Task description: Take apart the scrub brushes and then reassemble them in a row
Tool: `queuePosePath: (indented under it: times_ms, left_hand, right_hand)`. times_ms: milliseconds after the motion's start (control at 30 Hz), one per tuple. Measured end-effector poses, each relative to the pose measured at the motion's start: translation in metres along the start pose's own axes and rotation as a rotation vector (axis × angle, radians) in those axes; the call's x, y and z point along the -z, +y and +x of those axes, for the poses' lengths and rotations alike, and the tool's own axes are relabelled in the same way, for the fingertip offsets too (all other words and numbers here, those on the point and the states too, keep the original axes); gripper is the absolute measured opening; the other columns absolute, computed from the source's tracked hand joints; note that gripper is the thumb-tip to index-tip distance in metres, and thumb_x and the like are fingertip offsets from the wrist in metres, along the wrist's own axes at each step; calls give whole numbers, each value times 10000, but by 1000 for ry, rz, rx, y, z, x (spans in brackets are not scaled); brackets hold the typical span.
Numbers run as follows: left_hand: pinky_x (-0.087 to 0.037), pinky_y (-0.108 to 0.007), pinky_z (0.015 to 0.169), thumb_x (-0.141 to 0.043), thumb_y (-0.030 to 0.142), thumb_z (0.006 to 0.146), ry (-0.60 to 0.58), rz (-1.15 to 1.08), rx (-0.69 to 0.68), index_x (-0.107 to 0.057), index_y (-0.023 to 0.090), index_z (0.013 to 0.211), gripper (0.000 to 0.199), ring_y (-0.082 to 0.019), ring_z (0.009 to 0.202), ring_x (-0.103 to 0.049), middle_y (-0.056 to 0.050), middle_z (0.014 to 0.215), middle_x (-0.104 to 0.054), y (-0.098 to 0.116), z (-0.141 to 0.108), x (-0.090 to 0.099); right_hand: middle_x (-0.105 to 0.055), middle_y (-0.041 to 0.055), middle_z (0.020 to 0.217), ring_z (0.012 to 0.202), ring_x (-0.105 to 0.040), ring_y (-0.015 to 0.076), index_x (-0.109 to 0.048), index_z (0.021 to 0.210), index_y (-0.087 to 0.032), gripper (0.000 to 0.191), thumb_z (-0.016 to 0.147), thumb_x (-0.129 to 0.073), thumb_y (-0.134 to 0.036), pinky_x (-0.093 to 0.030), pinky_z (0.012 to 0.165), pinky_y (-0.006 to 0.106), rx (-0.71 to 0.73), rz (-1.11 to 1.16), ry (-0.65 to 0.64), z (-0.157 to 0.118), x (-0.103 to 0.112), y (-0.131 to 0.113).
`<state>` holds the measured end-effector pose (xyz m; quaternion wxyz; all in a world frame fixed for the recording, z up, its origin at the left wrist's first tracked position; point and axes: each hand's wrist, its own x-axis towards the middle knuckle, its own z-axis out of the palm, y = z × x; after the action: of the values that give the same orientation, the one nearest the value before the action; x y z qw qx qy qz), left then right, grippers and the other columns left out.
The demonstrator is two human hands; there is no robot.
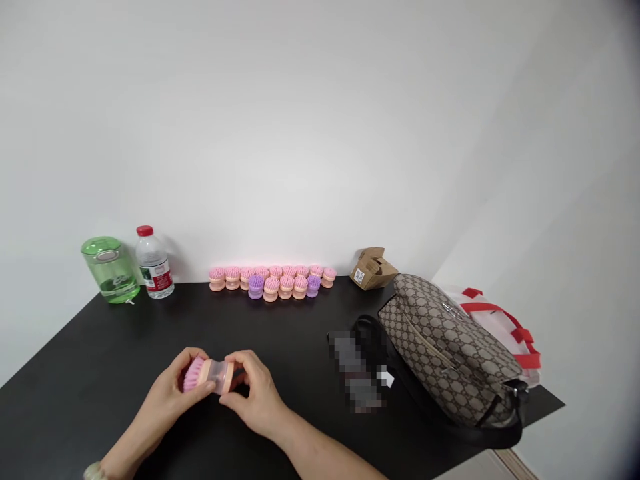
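Note:
A pink-bristled brush (216, 376) with a clear middle and peach-coloured rings lies sideways between my two hands, above the front of the black table (290, 340). My left hand (173, 393) grips its bristle end. The fingers of my right hand (255, 393) close on the peach ring at the other end. Along the wall stand several similar brushes, bristles up, most of them pink like the one at the front (271, 289). Two in the front row are purple, one on the left (256, 287) and one on the right (313, 286).
A green container (113, 270) and a red-capped bottle (155, 267) stand back left. At the back right is an opened cardboard box (373, 270). A patterned bag (445, 347) with black straps and a white bag with red handles (520, 333) occupy the right. Blurred items (357, 373) lie beside them.

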<state>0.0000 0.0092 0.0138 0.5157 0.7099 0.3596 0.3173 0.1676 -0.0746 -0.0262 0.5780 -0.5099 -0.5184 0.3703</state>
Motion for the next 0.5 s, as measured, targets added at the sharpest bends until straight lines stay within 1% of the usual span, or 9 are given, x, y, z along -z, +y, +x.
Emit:
queuePosePath:
  times_ms: [67, 100, 200, 233, 267, 300, 367, 433, 500]
  left_hand:
    - [-456, -230, 621, -799, 510, 655, 11, 14, 6, -625, 219, 881, 407, -196, 711, -539, 10, 759, -608, 0, 0, -1]
    - [-456, -229, 624, -795, 511, 659, 4, 14, 5, -629, 217, 874, 400, -195, 711, -538, 10, 758, -609, 0, 0, -1]
    - [-465, -236, 646, -808, 494, 647, -29, -4, -7, -640, 215, 883, 402, -197, 724, -547, 9, 779, -620, 2, 1, -2]
    - [-464, -236, 648, -812, 488, 645, -31, -8, -5, -642, 215, 885, 401, -196, 725, -546, 10, 782, -621, 2, 2, -2]
    - [-458, -234, 642, -815, 485, 642, -28, -12, -2, -642, 215, 879, 399, -192, 719, -541, 12, 776, -617, 3, 2, -2]
    - [-449, -229, 631, -818, 485, 640, -23, -14, 4, -640, 214, 865, 395, -185, 706, -530, 17, 763, -609, 3, 1, -2]
    - [-425, -220, 595, -805, 506, 660, -29, -31, 22, -632, 208, 830, 384, -164, 663, -496, 27, 717, -580, 2, 0, -3]
    - [-405, -216, 553, -764, 557, 703, -56, -88, 52, -621, 198, 793, 397, -144, 610, -459, 37, 657, -536, 2, -1, -6]
    - [-379, -210, 499, -709, 623, 742, -68, -201, 120, -597, 190, 742, 448, -125, 554, -422, 46, 605, -486, 1, -1, -8]
  right_hand:
    - [-547, 58, 1284, 985, -657, 199, -525, 1228, -280, 723, 600, -884, -270, -597, 780, 342, -6, 26, -8, 0, 0, 1]
    - [-572, 62, 1240, 964, -667, 198, -506, 1248, -268, 696, 650, -858, -315, -603, 746, 336, -36, 57, -40, 1, 0, 1]
    - [-634, 23, 938, 814, -687, 193, -539, 1167, -206, 416, 833, -678, -410, -605, 645, 337, -114, 100, -128, 2, -1, 3]
    - [-627, 13, 896, 799, -682, 197, -554, 1132, -200, 377, 827, -678, -386, -602, 648, 349, -115, 90, -123, 2, -1, 3]
    - [-625, 16, 918, 821, -674, 205, -563, 1113, -203, 386, 784, -718, -333, -599, 678, 364, -97, 58, -99, 2, -1, 3]
    - [-620, 27, 986, 879, -662, 215, -566, 1114, -213, 438, 723, -760, -255, -590, 739, 381, -55, 3, -71, 1, -1, 1]
    - [-586, 48, 1123, 1001, -622, 227, -558, 1130, -236, 543, 643, -761, -108, -554, 860, 394, 98, -162, -13, -3, 0, -3]
    - [-558, 69, 1178, 1078, -587, 235, -539, 1159, -245, 551, 666, -686, -47, -529, 920, 397, 302, -343, 14, -7, 1, -8]
    - [-549, 85, 1185, 1095, -570, 241, -517, 1189, -255, 529, 721, -596, -21, -523, 929, 413, 479, -474, 31, -11, 3, -14]
